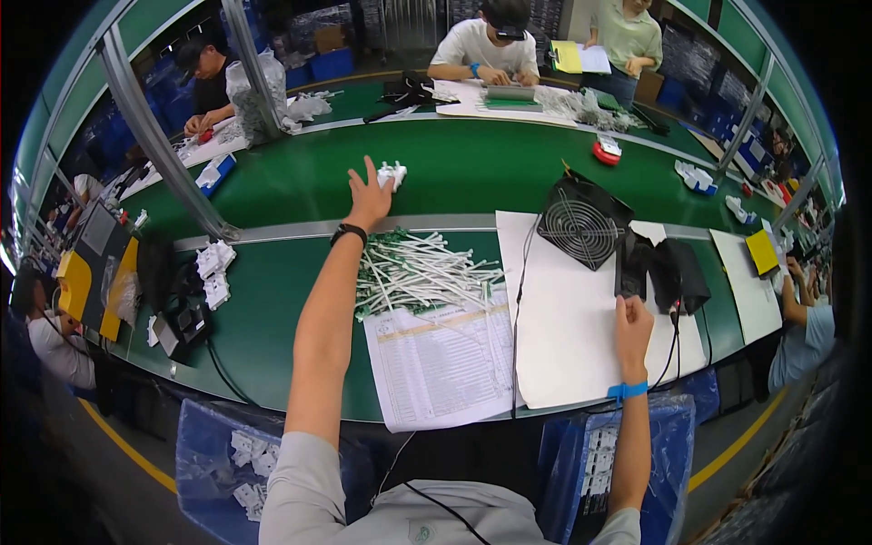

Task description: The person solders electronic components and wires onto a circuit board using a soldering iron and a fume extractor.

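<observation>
The left hand (368,195) stretches far forward, fingers spread, fingertips touching a small white part (391,173) on the green belt (472,168). The right hand (632,325) rests loosely curled, holding nothing, on a white sheet (572,336) just below a black box (668,272).

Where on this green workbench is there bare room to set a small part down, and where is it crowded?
Free: the white sheet between the printed form and right hand; the green belt between left hand and red tool. Crowded: the white cable bundle, and around the fan.
</observation>
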A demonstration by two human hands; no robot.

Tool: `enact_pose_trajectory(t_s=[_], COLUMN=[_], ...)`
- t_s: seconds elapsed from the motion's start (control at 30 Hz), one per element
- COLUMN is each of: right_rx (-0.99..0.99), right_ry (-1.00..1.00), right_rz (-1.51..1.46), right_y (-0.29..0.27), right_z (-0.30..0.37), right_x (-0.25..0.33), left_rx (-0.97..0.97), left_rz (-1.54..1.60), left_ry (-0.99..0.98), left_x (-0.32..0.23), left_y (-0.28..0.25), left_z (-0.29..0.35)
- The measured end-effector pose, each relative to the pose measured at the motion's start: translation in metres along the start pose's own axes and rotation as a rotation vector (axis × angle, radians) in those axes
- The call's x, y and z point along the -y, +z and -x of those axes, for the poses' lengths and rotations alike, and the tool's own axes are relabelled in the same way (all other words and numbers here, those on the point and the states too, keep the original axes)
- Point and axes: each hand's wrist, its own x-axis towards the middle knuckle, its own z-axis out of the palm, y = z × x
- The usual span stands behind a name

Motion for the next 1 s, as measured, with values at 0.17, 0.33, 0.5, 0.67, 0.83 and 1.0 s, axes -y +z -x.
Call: enact_pose_trajectory(t_s=[0.17,0.33,0.5,0.67,0.83,1.0], right_rx=[0.297,0.707,0.648,0.568,0.694,0.684], right_ry=[-0.031,-0.332,-0.695,-0.718,-0.483,-0.385], right_rz=[-0.055,-0.208,-0.017,0.182,-0.038,-0.146], right_y=[0.008,0.079,0.228,0.298,0.280,0.256], right_z=[0.008,-0.005,-0.035,-0.038,-0.046,-0.051], right_x=[0.053,0.168,0.189,0.180,0.182,0.184], left_rx=[-0.065,-0.147,-0.150,-0.237,-0.190,-0.197], left_rz=[-0.287,-0.754,-0.839,-0.984,-0.906,-0.741], left_ry=[0.240,0.123,-0.295,-0.464,-0.365,-0.352], left_x=[0.001,0.062,0.115,0.177,0.186,0.164], left_y=[-0.040,-0.159,-0.242,-0.240,-0.234,-0.237], left_z=[0.038,0.087,0.133,0.164,0.172,0.179])
